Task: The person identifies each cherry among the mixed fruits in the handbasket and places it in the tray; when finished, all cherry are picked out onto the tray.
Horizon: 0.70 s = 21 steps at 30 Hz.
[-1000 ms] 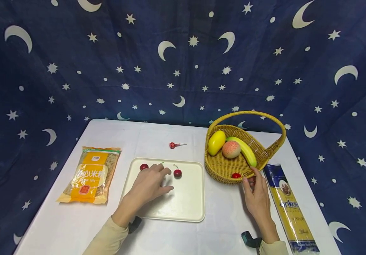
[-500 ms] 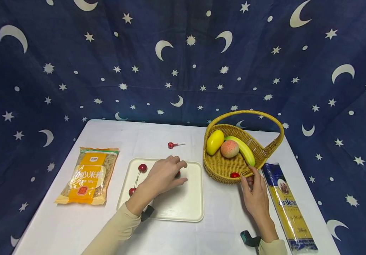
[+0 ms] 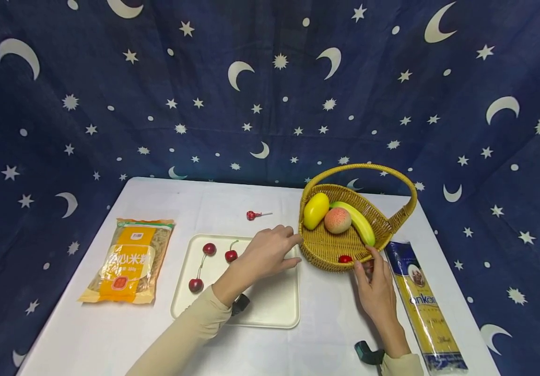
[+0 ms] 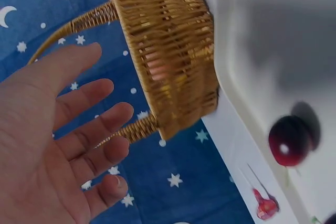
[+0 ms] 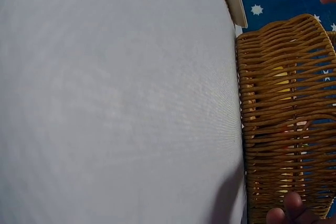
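My left hand (image 3: 272, 253) hovers over the right side of the cream tray (image 3: 270, 313), beside the basket. In the left wrist view its fingers (image 4: 100, 124) are spread and loosely bent, with nothing in them. On the tray lie two cherries (image 3: 196, 285) whose stems meet, and another cherry (image 3: 231, 256). My right hand (image 3: 377, 292) grips the near rim of the wicker basket (image 3: 317, 249), forefinger over the edge and fingertips (image 5: 293, 201) against the outer wall. Inside are a yellow mango-like fruit (image 3: 316, 211), a peach (image 3: 338, 220), a banana (image 3: 359, 222) and a partly hidden red fruit (image 3: 345, 259).
A wrapped lollipop (image 3: 251, 215) lies behind the tray. To the left is a bag of rice noodles (image 3: 129, 261); to the right, a long pasta packet (image 3: 427, 308). A dark star-patterned cloth (image 3: 180, 78) hangs behind the white table (image 3: 326, 334).
My left hand has moved right across the tray toward the basket, uncovering the cherries beneath it. The right hand stays at the basket rim.
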Each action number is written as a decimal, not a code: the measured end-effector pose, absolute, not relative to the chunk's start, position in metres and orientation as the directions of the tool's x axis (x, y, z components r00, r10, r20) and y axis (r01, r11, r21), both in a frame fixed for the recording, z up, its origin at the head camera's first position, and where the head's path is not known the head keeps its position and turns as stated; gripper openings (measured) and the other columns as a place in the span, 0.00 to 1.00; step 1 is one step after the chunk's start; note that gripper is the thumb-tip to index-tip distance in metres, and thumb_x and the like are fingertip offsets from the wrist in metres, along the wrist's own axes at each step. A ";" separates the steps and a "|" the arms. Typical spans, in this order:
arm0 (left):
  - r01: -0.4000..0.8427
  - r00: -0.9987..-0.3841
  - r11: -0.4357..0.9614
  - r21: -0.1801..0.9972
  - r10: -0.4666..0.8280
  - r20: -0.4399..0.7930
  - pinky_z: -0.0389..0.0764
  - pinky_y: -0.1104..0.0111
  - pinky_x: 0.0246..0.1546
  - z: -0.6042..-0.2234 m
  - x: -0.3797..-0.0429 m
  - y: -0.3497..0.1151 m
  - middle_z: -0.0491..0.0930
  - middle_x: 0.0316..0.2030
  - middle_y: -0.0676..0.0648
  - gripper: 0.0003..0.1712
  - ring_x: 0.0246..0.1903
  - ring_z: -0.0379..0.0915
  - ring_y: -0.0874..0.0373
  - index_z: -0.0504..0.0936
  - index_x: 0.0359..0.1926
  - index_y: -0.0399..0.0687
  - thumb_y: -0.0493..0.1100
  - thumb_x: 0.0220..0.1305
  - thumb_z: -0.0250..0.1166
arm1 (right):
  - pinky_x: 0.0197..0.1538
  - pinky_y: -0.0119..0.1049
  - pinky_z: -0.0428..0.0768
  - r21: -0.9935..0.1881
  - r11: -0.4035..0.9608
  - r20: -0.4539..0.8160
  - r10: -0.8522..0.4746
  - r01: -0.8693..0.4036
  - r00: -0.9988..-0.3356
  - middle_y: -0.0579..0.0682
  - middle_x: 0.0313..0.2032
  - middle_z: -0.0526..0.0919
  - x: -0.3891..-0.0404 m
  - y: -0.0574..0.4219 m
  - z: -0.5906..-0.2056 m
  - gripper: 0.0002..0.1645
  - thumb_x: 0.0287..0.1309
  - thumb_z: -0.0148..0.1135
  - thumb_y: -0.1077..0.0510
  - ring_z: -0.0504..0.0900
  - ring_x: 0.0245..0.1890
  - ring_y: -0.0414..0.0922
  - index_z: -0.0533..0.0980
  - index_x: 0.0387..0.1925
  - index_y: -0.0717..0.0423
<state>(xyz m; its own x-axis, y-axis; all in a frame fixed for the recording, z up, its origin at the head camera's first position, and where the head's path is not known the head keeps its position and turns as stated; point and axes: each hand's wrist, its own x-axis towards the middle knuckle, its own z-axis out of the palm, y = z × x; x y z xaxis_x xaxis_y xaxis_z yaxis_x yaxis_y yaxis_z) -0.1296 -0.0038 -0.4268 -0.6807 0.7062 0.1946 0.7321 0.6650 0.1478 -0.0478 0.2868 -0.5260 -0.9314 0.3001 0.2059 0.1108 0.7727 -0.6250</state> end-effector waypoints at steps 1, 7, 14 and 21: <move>0.738 -0.674 0.659 0.145 0.712 0.195 0.79 0.67 0.32 -0.426 -0.130 0.000 0.84 0.41 0.53 0.20 0.41 0.80 0.58 0.86 0.54 0.57 0.57 0.67 0.74 | 0.44 0.43 0.69 -0.625 0.773 0.207 0.300 0.110 -0.931 0.59 0.49 0.76 -0.048 0.287 -0.526 0.33 0.79 0.56 0.49 0.74 0.46 0.53 0.63 0.79 0.49; 0.770 -0.638 0.625 0.129 0.748 0.184 0.81 0.68 0.34 -0.419 -0.136 0.024 0.84 0.43 0.53 0.20 0.42 0.80 0.59 0.86 0.57 0.57 0.57 0.68 0.73 | 0.43 0.42 0.68 -0.620 0.777 0.213 0.301 0.109 -0.930 0.58 0.48 0.76 -0.048 0.286 -0.527 0.32 0.79 0.56 0.48 0.74 0.45 0.52 0.63 0.78 0.48; 0.795 -0.606 0.600 0.088 0.785 0.131 0.83 0.67 0.37 -0.419 -0.143 0.053 0.85 0.44 0.54 0.20 0.40 0.80 0.62 0.86 0.58 0.59 0.57 0.69 0.71 | 0.43 0.43 0.69 -0.616 0.780 0.212 0.300 0.111 -0.930 0.57 0.49 0.76 -0.048 0.287 -0.529 0.33 0.80 0.56 0.47 0.73 0.46 0.52 0.62 0.79 0.48; 0.825 -0.566 0.563 0.054 0.821 0.082 0.84 0.69 0.36 -0.421 -0.146 0.085 0.86 0.51 0.57 0.18 0.46 0.83 0.63 0.86 0.56 0.62 0.58 0.70 0.70 | 0.44 0.44 0.70 -0.619 0.776 0.211 0.309 0.118 -0.927 0.58 0.49 0.76 -0.048 0.288 -0.530 0.33 0.79 0.56 0.48 0.76 0.47 0.54 0.62 0.79 0.48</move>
<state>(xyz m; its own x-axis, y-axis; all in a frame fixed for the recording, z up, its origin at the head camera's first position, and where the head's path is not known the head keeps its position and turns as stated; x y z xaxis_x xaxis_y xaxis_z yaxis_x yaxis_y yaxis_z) -0.1463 0.0847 -0.4213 -0.5655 0.8206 0.0822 0.8247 0.5629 0.0542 -0.0480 0.2878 -0.5304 -0.9272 0.3093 0.2113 0.1179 0.7764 -0.6192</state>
